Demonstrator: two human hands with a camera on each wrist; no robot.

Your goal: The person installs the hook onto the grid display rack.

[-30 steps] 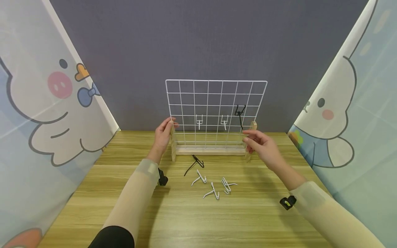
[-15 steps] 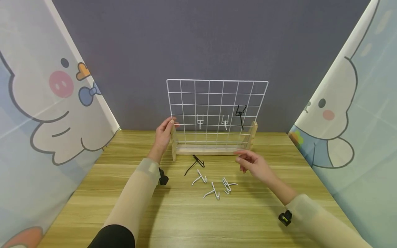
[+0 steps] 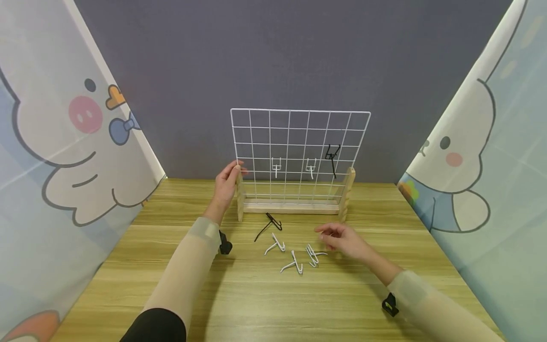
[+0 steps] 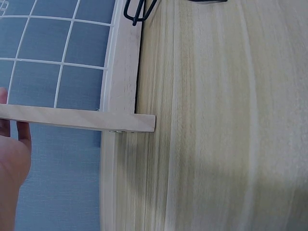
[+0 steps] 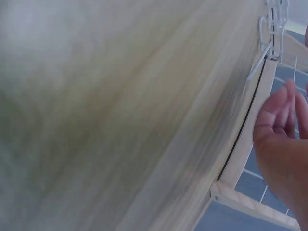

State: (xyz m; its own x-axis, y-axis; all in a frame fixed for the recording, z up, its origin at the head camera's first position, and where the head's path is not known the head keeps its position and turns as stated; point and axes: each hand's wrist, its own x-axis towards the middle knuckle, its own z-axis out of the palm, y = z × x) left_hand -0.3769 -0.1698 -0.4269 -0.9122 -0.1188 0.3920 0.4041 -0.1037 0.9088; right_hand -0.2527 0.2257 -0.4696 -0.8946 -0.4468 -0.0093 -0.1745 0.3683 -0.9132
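Note:
A white wire grid [image 3: 299,127] stands upright in a wooden stand [image 3: 290,207]. The left hand [image 3: 224,186] grips the stand's left post [image 3: 240,199]; in the left wrist view its fingers wrap that post [image 4: 72,118]. On the grid hang two white hooks [image 3: 276,167] [image 3: 310,168] and one black hook [image 3: 332,156]. The right hand [image 3: 346,241] is empty, fingers loosely bent, just above and right of a white hook [image 3: 312,255] on the table. Two other white hooks [image 3: 276,244] [image 3: 293,263] and a black hook [image 3: 270,223] lie left of it.
The wooden table [image 3: 273,304] extends in front of the stand. A dark grey panel [image 3: 299,57] rises behind, and cartoon-printed sheets [image 3: 111,166] [image 3: 448,190] flank both sides. The stand's right post [image 3: 347,194] is close behind the right hand.
The right hand has moved down and toward the person, from beside the right post and hanging black hook to near the loose white hooks. The left hand stays on the left post.

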